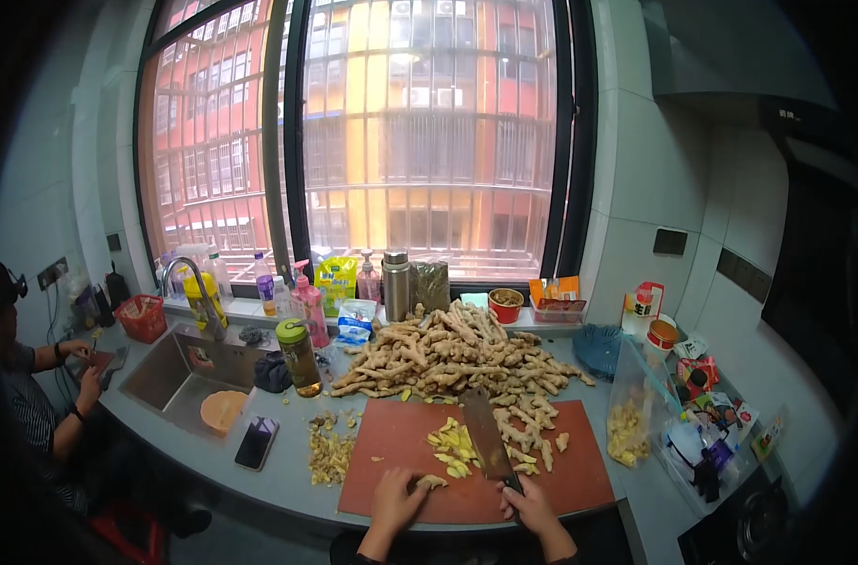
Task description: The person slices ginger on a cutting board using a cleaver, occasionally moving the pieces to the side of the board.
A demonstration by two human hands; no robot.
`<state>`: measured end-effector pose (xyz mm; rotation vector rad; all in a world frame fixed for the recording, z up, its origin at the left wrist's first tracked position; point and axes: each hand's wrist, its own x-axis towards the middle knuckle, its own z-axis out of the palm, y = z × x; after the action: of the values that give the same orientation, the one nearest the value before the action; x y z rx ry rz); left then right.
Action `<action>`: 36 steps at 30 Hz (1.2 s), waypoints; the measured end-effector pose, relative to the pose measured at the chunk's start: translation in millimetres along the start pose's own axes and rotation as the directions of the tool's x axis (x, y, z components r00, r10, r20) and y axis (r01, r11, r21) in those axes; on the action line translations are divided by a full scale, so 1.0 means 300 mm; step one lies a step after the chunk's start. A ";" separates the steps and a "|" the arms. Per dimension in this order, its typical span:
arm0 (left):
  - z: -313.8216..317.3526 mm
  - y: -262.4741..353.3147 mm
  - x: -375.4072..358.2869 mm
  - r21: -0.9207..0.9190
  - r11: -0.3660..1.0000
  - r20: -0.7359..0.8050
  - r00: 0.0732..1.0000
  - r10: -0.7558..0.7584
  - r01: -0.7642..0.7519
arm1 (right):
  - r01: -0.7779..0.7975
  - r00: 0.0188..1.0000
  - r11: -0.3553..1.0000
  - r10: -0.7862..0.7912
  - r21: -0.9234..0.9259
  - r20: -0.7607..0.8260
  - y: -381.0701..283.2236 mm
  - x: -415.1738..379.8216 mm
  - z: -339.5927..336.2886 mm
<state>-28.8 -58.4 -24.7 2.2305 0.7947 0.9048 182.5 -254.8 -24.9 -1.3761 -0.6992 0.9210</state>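
Note:
My left hand rests at the front of the reddish-brown cutting board, its fingers closed on a small piece of ginger. In my right hand is the dark handle of a cleaver, whose broad blade points away from me over the board. Left of the blade lies a small heap of yellow ginger slices. Several whole ginger pieces sit on the board to its right. Behind the board rises a big pile of ginger root.
Ginger scraps and a phone lie left of the board. A bottle with a green lid stands by the sink. At right is a clear bag holding ginger. Another person works at far left.

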 end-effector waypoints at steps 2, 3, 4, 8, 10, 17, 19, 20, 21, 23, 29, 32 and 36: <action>-0.002 0.005 0.001 0.008 1.000 -0.002 1.000 -0.001 0.001 | -0.003 1.000 1.000 0.003 -0.010 0.003 -0.005 -0.002 0.002; -0.002 0.005 -0.001 0.014 1.000 -0.008 1.000 0.001 -0.001 | -0.001 1.000 1.000 0.001 -0.023 0.006 -0.006 -0.004 0.003; 0.002 -0.001 -0.002 0.014 1.000 -0.005 1.000 -0.003 0.003 | -0.006 1.000 1.000 0.006 -0.022 0.006 -0.007 -0.007 0.005; 0.006 -0.004 0.000 0.002 1.000 -0.026 1.000 0.010 -0.010 | 0.010 1.000 1.000 -0.010 -0.001 0.000 -0.008 -0.008 0.007; -0.002 0.009 0.001 0.012 1.000 -0.013 1.000 -0.007 0.007 | 0.013 1.000 1.000 -0.013 0.008 0.000 -0.006 -0.008 0.007; 0.000 0.005 0.001 -0.004 0.998 -0.053 0.997 0.055 -0.055 | 0.027 1.000 0.999 -0.027 0.019 0.001 0.005 -0.005 0.004; -0.001 0.009 0.002 -0.009 0.998 -0.053 0.997 0.056 -0.057 | 0.028 1.000 0.999 -0.028 0.016 0.002 0.010 -0.005 0.001; -0.001 0.010 0.002 -0.014 0.999 -0.049 0.998 0.043 -0.044 | 0.023 1.000 1.000 -0.023 0.017 0.005 0.011 -0.004 0.000; -0.001 0.012 0.002 -0.019 0.999 -0.044 0.999 0.030 -0.031 | 0.018 1.000 1.000 -0.018 0.018 0.008 0.011 -0.003 -0.001; -0.002 0.014 0.002 -0.021 0.999 -0.043 0.999 0.028 -0.029 | 0.018 1.000 1.000 -0.018 0.017 0.006 0.009 -0.004 0.000; -0.002 0.011 0.003 -0.011 0.999 -0.050 0.998 0.042 -0.043 | 0.011 1.000 1.000 -0.011 0.022 -0.007 -0.003 -0.008 0.007; 0.000 0.008 0.000 -0.011 0.999 -0.044 0.998 0.035 -0.036 | 0.011 1.000 1.000 -0.011 0.029 -0.006 0.000 -0.010 0.007; -0.009 0.019 0.001 -0.013 1.000 -0.023 1.000 0.007 -0.008 | 0.029 1.000 0.999 -0.029 0.019 0.000 0.008 -0.006 0.004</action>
<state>-29.1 -60.9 -19.0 2.2172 0.7892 0.9379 180.3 -256.0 -27.1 -1.3461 -0.7071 0.9028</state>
